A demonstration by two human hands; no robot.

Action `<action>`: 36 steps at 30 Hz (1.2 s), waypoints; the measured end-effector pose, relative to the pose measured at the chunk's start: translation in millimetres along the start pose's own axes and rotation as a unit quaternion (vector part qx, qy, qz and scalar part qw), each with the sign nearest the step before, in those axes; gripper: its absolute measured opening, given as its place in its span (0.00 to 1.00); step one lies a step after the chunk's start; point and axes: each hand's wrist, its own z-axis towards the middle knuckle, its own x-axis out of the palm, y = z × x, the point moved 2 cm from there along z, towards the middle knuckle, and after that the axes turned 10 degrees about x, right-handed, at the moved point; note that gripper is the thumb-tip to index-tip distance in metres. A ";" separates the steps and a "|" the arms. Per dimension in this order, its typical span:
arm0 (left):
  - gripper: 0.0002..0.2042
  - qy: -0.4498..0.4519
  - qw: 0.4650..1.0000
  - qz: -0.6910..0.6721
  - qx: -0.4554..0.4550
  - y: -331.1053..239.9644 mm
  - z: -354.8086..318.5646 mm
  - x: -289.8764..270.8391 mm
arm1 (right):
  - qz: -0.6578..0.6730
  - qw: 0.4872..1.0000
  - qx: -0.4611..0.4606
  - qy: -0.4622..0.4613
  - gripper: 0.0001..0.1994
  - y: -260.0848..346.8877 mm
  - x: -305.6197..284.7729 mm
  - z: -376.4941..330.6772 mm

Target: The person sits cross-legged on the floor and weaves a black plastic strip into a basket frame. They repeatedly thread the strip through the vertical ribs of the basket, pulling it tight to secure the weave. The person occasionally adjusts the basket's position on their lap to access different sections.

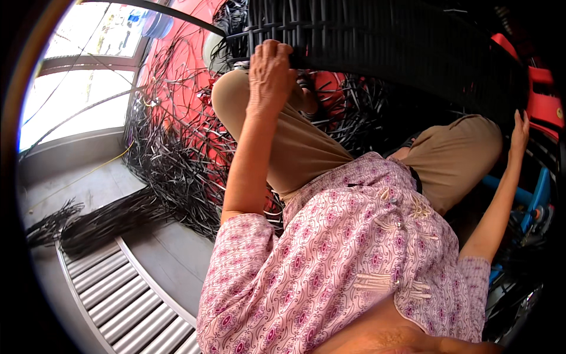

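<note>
A large black woven wicker piece (377, 41) spans the top of the view, in front of my knees. My left hand (270, 74) is at its near left edge, the fingers curled over the weave and closed on it. Over on the far right, my right hand (519, 131) lies against the other end of the piece, fingers stretched out straight and close together. Part of that hand's contact with the wicker is too dark to make out. Loose black strips (359, 112) hang and lie beneath the wicker between my legs.
A tangled heap of black strips (183, 159) covers the red floor covering (194, 53) to the left. A bundle of black strips (112, 221) rests across a slatted metal rack (124, 289). Red plastic (545, 100) and a blue frame (535, 197) stand at the right.
</note>
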 end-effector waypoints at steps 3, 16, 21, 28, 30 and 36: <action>0.22 0.015 1.000 0.011 0.003 16.8 5.5 -6.4 | 0.038 0.999 0.006 -0.023 0.32 5.6 8.7 -10.9; 0.16 0.069 0.990 -0.035 0.114 76.8 40.2 -16.1 | 0.167 0.984 0.014 -0.068 0.34 49.8 43.5 -44.4; 0.18 0.091 0.991 -0.065 0.080 131.6 50.3 -11.5 | 0.171 0.981 -0.008 -0.096 0.31 76.7 66.6 -116.3; 0.19 0.028 0.974 -0.197 -0.110 261.7 22.5 15.1 | 0.234 0.971 0.014 -0.044 0.31 75.3 72.5 -139.4; 0.20 -0.004 0.969 -0.143 -0.203 268.2 18.6 31.6 | 0.235 0.971 0.016 -0.042 0.31 79.6 68.0 -152.6; 0.25 -0.026 0.812 -0.434 -0.388 252.8 -13.7 46.0 | 0.237 0.971 0.033 -0.020 0.29 71.8 58.0 -172.6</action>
